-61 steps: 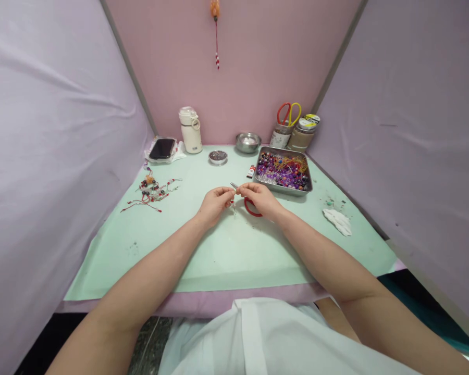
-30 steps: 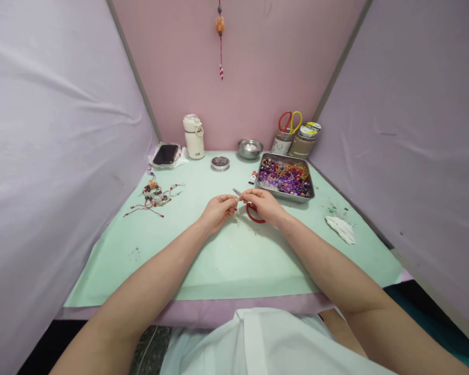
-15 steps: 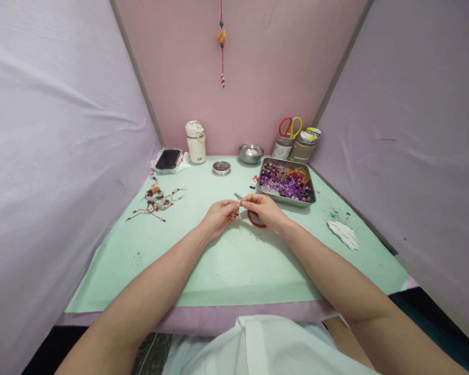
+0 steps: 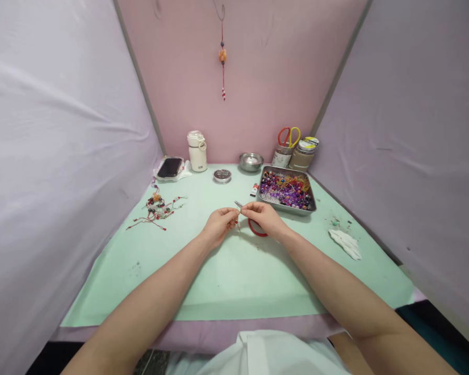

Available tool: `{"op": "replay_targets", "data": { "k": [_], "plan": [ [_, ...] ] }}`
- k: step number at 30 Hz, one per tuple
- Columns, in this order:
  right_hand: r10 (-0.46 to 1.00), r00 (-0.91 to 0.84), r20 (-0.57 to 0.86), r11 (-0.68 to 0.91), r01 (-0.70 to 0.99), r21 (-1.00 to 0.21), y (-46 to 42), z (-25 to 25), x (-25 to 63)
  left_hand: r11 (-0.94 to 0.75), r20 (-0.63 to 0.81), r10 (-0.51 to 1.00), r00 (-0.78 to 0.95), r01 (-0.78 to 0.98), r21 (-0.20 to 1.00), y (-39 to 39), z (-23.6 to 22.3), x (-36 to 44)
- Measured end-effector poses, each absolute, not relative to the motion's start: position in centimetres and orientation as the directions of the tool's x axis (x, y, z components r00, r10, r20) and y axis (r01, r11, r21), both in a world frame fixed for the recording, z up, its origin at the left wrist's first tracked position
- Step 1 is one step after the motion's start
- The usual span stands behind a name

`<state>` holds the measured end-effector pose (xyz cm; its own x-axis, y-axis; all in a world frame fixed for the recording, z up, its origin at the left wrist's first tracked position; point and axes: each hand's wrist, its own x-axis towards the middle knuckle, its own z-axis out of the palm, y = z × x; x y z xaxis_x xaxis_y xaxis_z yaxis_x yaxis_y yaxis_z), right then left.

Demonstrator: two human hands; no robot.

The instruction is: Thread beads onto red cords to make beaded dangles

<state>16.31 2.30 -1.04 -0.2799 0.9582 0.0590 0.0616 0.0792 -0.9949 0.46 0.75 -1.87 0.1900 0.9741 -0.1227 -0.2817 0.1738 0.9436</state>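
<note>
My left hand [image 4: 218, 225] and my right hand [image 4: 264, 217] meet over the middle of the mint-green mat [image 4: 234, 271]. My right hand grips small red-handled scissors [image 4: 253, 227], whose metal tip [image 4: 238, 204] pokes out between the two hands. The fingers of my left hand pinch a thin cord with tiny red beads [image 4: 236, 222] right beside that tip. Both hands are closed.
A steel tray of purple beads [image 4: 287, 190] sits just behind my right hand. Finished bead strings [image 4: 156, 207] lie left. Phone [image 4: 170, 167], white flask [image 4: 197, 144], small tin [image 4: 222, 175], steel bowl [image 4: 250, 161] and jars with scissors [image 4: 289, 143] line the back. A white tissue [image 4: 346, 243] lies right.
The hands hold the same pose together. The camera has tilted upward, so everything sits lower in view and more of the hanging ornament shows.
</note>
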Motion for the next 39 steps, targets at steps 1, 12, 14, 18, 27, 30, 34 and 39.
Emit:
{"op": "replay_targets", "data": {
  "k": [1, 12, 14, 18, 27, 30, 34, 39],
  "plan": [
    [0.958, -0.277, 0.068, 0.092, 0.073, -0.993, 2.3, -1.0, 16.3, 0.167, -0.12, 0.976, 0.183, -0.272, 0.948, 0.7, -1.8, 0.5],
    [0.953, -0.269, 0.14, 0.183, 0.142, -0.973, 2.5, -1.5, 15.9, 0.1, -0.076, 0.989, 0.128, -0.194, 0.976, 0.8, -2.4, 0.6],
    [0.954, -0.261, 0.147, 0.187, 0.137, -0.973, 2.6, -1.6, 15.9, 0.106, -0.081, 0.989, 0.127, -0.203, 0.973, 0.8, -2.3, 0.6],
    [0.957, -0.245, 0.154, 0.188, 0.121, -0.975, 2.7, -1.7, 15.8, 0.145, -0.112, 0.981, 0.155, -0.216, 0.966, 0.6, -1.9, 0.5],
    [0.947, -0.274, 0.168, 0.209, 0.124, -0.97, 2.9, -2.0, 15.9, 0.085, -0.084, 0.995, 0.059, -0.012, 0.996, 0.4, -1.8, 0.5],
    [0.944, -0.285, 0.169, 0.216, 0.142, -0.966, 2.9, -2.1, 15.9, -0.062, 0.068, 0.997, -0.04, 0.141, 0.988, 0.4, -1.7, 0.4],
    [0.943, -0.284, 0.173, 0.223, 0.154, -0.963, 2.9, -2.0, 16.0, -0.054, 0.046, 0.997, 0.06, 0.126, 0.991, 0.3, -1.5, 0.4],
    [0.94, -0.293, 0.175, 0.227, 0.152, -0.962, 2.8, -2.0, 15.9, 0.077, -0.058, 0.981, 0.185, -0.1, 0.992, 0.2, -1.3, 0.7]
  ]
}}
